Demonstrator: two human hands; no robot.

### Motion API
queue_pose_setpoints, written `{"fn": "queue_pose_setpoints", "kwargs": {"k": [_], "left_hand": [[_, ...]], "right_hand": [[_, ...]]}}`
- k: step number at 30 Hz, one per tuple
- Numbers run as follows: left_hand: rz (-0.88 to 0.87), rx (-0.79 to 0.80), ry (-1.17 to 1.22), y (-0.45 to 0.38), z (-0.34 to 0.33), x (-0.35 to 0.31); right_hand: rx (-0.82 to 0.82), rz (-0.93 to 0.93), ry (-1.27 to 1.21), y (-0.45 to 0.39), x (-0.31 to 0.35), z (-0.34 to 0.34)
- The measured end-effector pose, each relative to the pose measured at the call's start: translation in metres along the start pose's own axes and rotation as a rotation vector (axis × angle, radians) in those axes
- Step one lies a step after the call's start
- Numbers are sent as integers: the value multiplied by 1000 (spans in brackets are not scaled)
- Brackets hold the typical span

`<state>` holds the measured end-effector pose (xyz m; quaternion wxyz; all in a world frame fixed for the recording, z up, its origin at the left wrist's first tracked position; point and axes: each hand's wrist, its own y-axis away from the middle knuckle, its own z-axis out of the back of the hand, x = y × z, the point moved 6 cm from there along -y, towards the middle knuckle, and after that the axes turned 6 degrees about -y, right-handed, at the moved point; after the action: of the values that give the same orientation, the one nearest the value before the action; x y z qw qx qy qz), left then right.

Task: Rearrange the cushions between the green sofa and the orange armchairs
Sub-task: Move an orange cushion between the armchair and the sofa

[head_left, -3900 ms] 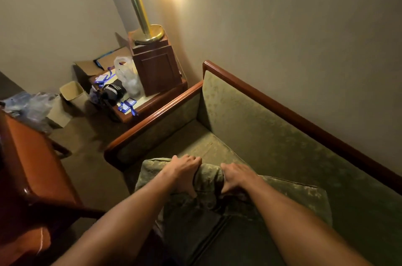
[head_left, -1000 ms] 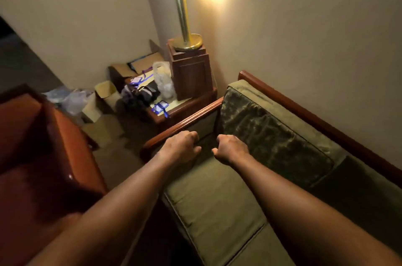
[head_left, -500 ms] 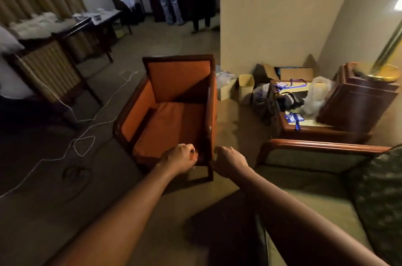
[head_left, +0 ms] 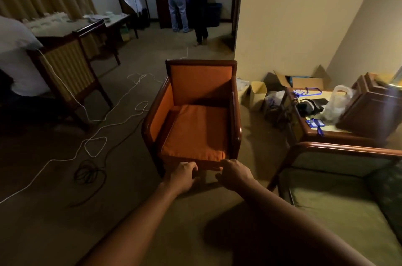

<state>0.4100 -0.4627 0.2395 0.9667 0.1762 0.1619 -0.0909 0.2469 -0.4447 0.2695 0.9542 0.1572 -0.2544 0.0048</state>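
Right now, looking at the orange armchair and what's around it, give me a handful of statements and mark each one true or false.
1. An orange seat cushion lies in the orange armchair. True.
2. Both hands are near the armchair's front edge. True.
3. The right hand holds a green cushion. False: it holds nothing.
4. The green sofa stands left of the armchair. False: it is to the right.
5. White cord lies loose on the carpet. True.
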Motion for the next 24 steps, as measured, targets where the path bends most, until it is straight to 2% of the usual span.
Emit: {"fn": "queue_pose_setpoints", "kwargs": {"k": [7, 11, 13, 19, 24], "left_hand": [[35, -60, 88, -7, 27, 67], [93, -50, 253, -12, 39, 91], [103, -15, 262, -25, 38, 107], [229, 41, 252, -96, 31, 147], [325, 105, 251, -193, 57, 169]], "right_hand": [[-4, 125, 126, -39, 73, -15], [31, 136, 208, -72, 86, -20], [53, 143, 217, -97, 89, -28], [133, 125, 224, -192, 80, -43], [178, 117, 224, -297, 73, -21]]}}
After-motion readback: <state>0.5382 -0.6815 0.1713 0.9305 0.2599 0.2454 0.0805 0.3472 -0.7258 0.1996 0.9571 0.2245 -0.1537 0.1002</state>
